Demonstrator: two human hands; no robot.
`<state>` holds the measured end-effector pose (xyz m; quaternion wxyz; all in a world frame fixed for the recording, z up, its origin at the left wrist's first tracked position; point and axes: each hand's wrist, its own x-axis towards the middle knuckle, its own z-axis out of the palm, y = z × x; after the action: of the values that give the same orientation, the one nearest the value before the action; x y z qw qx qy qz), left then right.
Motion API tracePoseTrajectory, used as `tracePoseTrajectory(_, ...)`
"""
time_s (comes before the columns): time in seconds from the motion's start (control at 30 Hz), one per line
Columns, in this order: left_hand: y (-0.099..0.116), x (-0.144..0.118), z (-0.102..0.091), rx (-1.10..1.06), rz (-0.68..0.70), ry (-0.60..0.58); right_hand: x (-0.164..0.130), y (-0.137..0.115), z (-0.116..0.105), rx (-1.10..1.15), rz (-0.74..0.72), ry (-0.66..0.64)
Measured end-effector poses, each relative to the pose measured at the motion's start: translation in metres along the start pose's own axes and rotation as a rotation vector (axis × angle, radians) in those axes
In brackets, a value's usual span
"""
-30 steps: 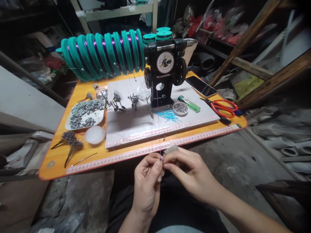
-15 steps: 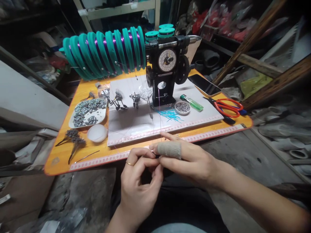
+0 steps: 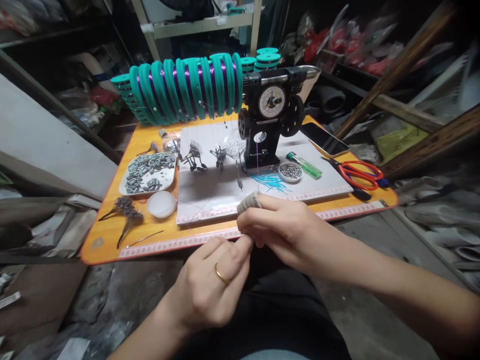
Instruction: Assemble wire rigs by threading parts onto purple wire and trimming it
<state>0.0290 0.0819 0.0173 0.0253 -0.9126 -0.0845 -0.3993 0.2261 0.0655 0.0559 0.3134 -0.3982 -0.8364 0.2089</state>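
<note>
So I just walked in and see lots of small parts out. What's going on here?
A seated person has both hands together at the near edge of an orange table. The left hand and right hand pinch a thin line that runs up to a black winder with teal spools. A tray of small metal pieces, scissors and a lighter lie on the table.

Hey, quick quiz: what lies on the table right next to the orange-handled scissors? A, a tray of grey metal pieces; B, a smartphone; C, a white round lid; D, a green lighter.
B: the smartphone lies just left of the orange-handled scissors at the table's right end.
</note>
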Motion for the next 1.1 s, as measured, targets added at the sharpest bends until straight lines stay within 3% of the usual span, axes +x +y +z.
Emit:
tracePoseTrajectory(0.1,-0.001,0.000,-0.004,0.021,-0.024,-0.027,-0.002,0.003,0.003,0.018,-0.023,0.079)
tracePoseTrajectory(0.2,0.002,-0.002,-0.007,-0.050,-0.259,-0.019,-0.006,0.005,0.009,-0.023,-0.052,0.147)
tracePoseTrajectory(0.33,0.006,-0.003,-0.007,-0.180,-0.536,0.052,-0.011,0.009,0.018,-0.082,-0.073,0.112)
tracePoseTrajectory(0.6,0.000,0.000,-0.009,-0.685,-0.987,-0.048,-0.008,0.019,0.022,-0.131,-0.215,0.142)
tracePoseTrajectory(0.73,-0.004,0.004,-0.012,-0.921,-1.119,-0.075,-0.004,0.021,0.022,-0.115,-0.244,0.182)
tracePoseTrajectory(1.1,-0.012,0.010,-0.006,-1.274,-1.323,-0.113,-0.001,0.027,0.035,-0.083,-0.315,0.355)
